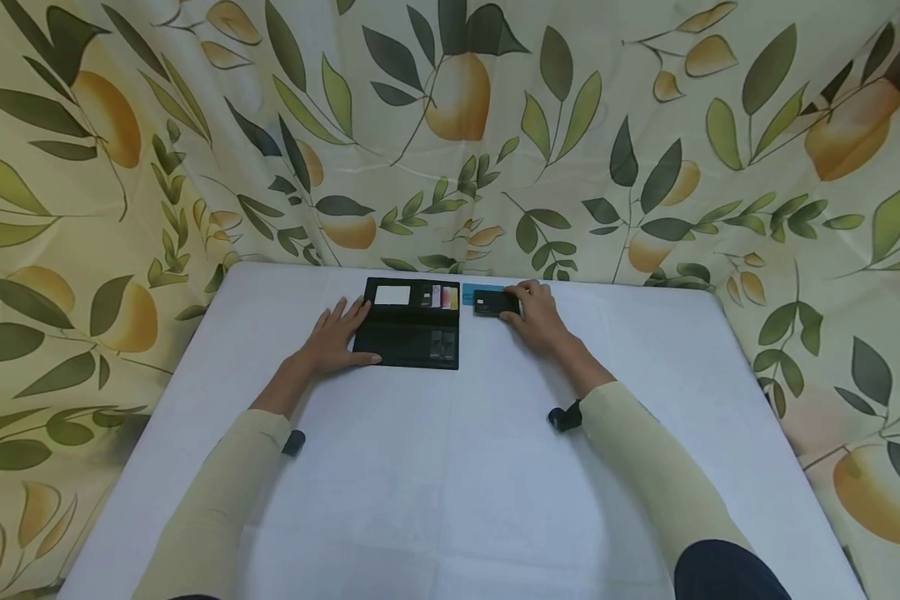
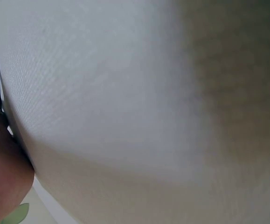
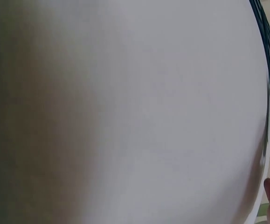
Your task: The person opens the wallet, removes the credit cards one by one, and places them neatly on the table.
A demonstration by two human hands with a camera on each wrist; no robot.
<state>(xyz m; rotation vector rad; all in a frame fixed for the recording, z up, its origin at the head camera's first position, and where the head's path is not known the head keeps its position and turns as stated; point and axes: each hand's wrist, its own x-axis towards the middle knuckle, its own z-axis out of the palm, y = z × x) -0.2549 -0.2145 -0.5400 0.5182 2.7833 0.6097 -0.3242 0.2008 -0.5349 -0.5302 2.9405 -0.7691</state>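
Note:
A black wallet (image 1: pixel 405 343) lies opened flat near the table's far edge. Its upper half shows a white panel (image 1: pixel 392 295) at left and several colourful cards (image 1: pixel 444 297) in slots at right. My left hand (image 1: pixel 328 340) rests on the wallet's left edge, fingers spread and thumb along the lower corner. To the right of the wallet, my right hand (image 1: pixel 537 318) pinches a black card (image 1: pixel 489 302) by its right end. That card overlaps a blue card (image 1: pixel 468 292) behind it. Each wrist view shows only part of its hand at the frame's side.
A white cloth covers the table (image 1: pixel 450 467). Behind it hangs a curtain (image 1: pixel 540 167) printed with fruit and leaves. Small black devices (image 1: pixel 565 417) are worn at both wrists, below the sleeves (image 1: pixel 645 458).

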